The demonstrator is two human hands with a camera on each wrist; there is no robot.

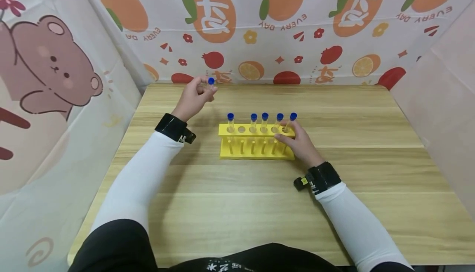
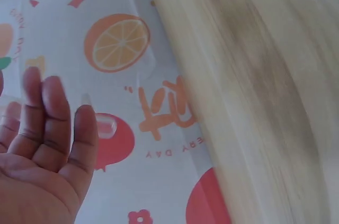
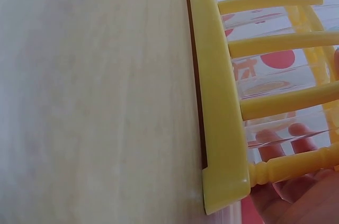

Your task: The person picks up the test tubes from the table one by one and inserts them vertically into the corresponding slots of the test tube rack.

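Note:
My left hand (image 1: pixel 195 95) pinches a clear test tube with a blue cap (image 1: pixel 211 81) near the table's back edge. In the left wrist view the tube's clear end (image 2: pixel 106 126) shows beyond the fingers (image 2: pixel 85 131). A yellow test tube rack (image 1: pixel 257 155) stands upright at mid-table, with several blue-capped test tubes (image 1: pixel 231 117) in its top holes. The second hole from the left (image 1: pixel 241 129) bears no tube. Gripping the rack's right end is my right hand (image 1: pixel 301 142), its thumb at the front and its fingers partly hidden behind.
The wooden table (image 1: pixel 241 214) carries the rack. Behind it hangs a white fruit-print cloth (image 1: pixel 230 57), close to my left hand. Another cloth with a bear print (image 1: pixel 55 65) lines the left side, and a pale sheet (image 1: pixel 441 98) the right.

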